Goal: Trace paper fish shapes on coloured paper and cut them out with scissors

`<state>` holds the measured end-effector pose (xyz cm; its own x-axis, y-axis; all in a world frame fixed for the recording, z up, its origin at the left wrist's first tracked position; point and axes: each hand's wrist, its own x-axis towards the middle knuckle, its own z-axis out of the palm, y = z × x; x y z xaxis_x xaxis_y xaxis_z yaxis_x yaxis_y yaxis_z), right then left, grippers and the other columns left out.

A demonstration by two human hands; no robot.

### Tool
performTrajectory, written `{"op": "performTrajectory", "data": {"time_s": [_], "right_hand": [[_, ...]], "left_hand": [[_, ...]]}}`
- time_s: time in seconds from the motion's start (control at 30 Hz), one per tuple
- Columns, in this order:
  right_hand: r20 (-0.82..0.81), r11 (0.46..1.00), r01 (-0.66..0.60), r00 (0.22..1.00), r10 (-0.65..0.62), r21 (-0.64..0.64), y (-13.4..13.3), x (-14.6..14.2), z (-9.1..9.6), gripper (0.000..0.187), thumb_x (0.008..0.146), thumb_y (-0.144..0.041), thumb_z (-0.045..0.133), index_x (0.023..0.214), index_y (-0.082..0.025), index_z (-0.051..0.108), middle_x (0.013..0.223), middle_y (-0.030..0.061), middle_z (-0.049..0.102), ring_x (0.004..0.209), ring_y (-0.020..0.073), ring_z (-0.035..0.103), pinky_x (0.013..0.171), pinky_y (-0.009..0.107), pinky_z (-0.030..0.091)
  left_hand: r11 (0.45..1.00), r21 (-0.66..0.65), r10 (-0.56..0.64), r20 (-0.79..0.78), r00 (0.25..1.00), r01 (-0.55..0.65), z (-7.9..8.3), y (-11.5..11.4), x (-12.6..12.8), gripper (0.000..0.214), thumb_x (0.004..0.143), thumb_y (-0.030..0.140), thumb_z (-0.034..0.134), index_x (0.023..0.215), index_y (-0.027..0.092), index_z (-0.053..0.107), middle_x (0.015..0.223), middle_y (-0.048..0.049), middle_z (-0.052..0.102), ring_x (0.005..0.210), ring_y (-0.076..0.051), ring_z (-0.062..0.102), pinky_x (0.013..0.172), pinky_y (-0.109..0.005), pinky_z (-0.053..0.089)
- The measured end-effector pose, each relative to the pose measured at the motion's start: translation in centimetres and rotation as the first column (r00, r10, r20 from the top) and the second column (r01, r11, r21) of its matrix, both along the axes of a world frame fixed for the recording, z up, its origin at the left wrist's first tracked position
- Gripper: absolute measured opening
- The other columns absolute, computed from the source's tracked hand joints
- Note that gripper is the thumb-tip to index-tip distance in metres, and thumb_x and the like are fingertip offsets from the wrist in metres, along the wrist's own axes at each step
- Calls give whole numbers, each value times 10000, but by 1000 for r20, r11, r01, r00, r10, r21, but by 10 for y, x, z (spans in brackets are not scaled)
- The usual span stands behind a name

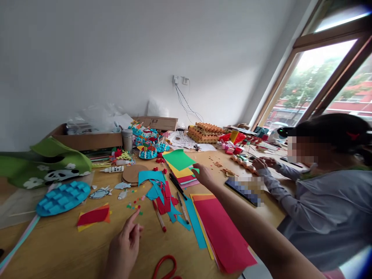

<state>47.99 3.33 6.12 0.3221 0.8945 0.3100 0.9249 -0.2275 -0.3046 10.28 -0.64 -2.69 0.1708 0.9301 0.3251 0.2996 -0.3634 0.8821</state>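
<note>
Scissors (165,267) lie by left hand (124,248); right hand (203,175) touches green paper (178,159).

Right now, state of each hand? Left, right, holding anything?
Left hand: open, holding nothing, index finger extended.
Right hand: on the corner of the green sheet; grip cannot be told.

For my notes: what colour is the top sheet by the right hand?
The top sheet is green; head view.

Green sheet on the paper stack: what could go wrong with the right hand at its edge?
The right hand may drag the green sheet and shift the loose stack beneath.
The forearm crosses the red sheet at the table edge; it could slide off.
The left hand rests near the red scissors.
</note>
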Motion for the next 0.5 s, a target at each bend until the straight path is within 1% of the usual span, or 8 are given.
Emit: {"op": "performTrajectory", "data": {"time_s": [0.07,0.13,0.17,0.23,0.3,0.37,0.43,0.5], "right_hand": [[35,996,-51,998,53,-67,38,-6,-5,387,909,-262,522,1281,-152,526,1223,119,632,1132,227,583,949,329,436],[69,984,-87,993,99,-158,69,-9,-13,466,899,-266,560,1334,-124,467,1249,141,606,1153,237,564,960,339,432],[87,973,-99,989,119,-209,81,-10,-16,481,896,-276,576,1338,-124,459,1263,145,590,1154,243,559,961,360,437],[123,942,-111,980,156,-315,101,-9,-21,445,902,-309,586,1305,-146,486,1273,131,562,1123,248,565,938,417,462],[154,901,-113,969,193,-419,115,-8,-24,373,915,-334,575,1244,-162,530,1241,102,562,1059,232,586,887,442,497],[183,859,-107,957,226,-501,125,-8,-23,335,922,-336,567,1207,-162,550,1204,88,572,1015,216,598,851,431,517],[210,830,-99,945,251,-549,131,-8,-22,328,922,-330,568,1203,-161,552,1194,88,577,1005,212,601,843,418,521],[233,819,-90,936,264,-567,134,-10,-21,324,923,-329,566,1202,-163,554,1197,89,576,1008,212,600,846,418,520]], "left_hand": [[998,65,5,-39,999,-2,-2,0,-2,394,829,442,489,1149,262,633,741,-29,746,619,-182,708,536,-217,546],[993,115,6,-82,997,4,-5,0,-5,378,852,409,490,1186,293,623,789,-27,755,644,-182,714,557,-210,550],[991,137,7,-104,995,7,-8,0,-7,379,861,394,493,1210,308,613,821,-27,757,668,-183,717,578,-210,553],[984,175,8,-143,990,17,-14,0,-10,396,868,373,505,1253,334,589,878,-28,758,718,-188,721,621,-214,558],[980,191,-14,-180,984,49,-20,-1,-11,415,870,363,513,1281,352,569,896,-27,757,722,-187,720,640,-213,561],[978,190,-40,-204,978,80,-25,-3,-9,416,876,364,505,1288,368,562,902,-23,756,683,-179,716,637,-210,562],[981,188,-15,-201,980,54,-27,-6,-4,403,887,387,480,1279,377,570,951,-29,750,678,-183,713,641,-222,566],[981,195,55,-187,981,-18,-26,-9,0,392,896,416,452,1262,378,586,1025,-39,735,702,-196,713,666,-248,571]]}}
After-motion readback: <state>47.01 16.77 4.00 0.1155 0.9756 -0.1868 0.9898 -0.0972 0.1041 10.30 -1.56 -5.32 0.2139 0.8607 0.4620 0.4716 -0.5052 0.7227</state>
